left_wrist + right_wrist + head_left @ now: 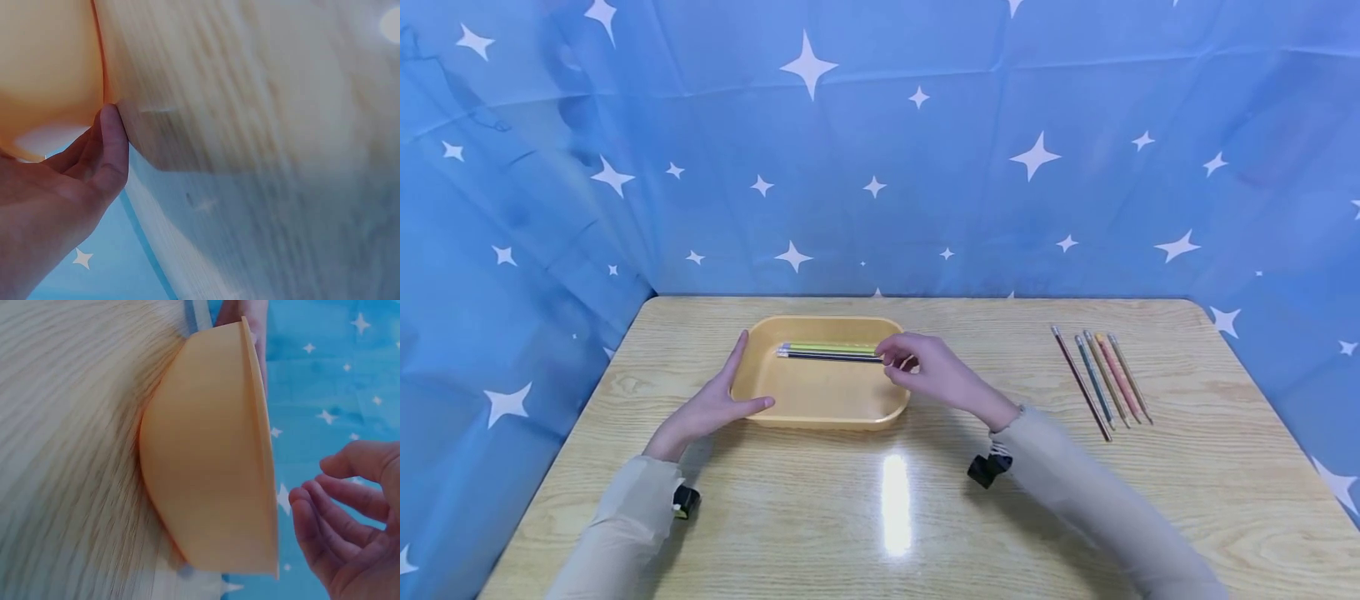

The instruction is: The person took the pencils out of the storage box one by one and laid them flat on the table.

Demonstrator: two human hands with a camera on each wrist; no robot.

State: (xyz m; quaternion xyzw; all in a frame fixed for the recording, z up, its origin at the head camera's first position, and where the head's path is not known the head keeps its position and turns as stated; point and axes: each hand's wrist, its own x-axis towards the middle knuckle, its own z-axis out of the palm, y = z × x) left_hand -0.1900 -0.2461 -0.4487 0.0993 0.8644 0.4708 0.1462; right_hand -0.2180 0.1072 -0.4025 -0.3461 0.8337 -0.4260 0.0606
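A shallow yellow-orange plastic tray (820, 418) sits on the table, left of the middle. My left hand (715, 404) holds its left end, the thumb lying over the front-left rim and the fingers along the outer wall. The left wrist view shows those fingertips (110, 115) against the wall, low by the table. In the tray, yellow-green and dark pencils (827, 355) with pale eraser ends lie side by side along the back. My right hand (921, 362) hovers over the tray's right end, overlapping the pencils' right ends. The right wrist view shows its fingers loosely bent, nothing between them and the thumb.
Several more pencils (1101, 379) lie roughly parallel on the wooden table (1000, 517) to the right, dark red, teal, pink and brownish ones among them. A blue curtain with white stars (925, 167) hangs behind the table and along both sides.
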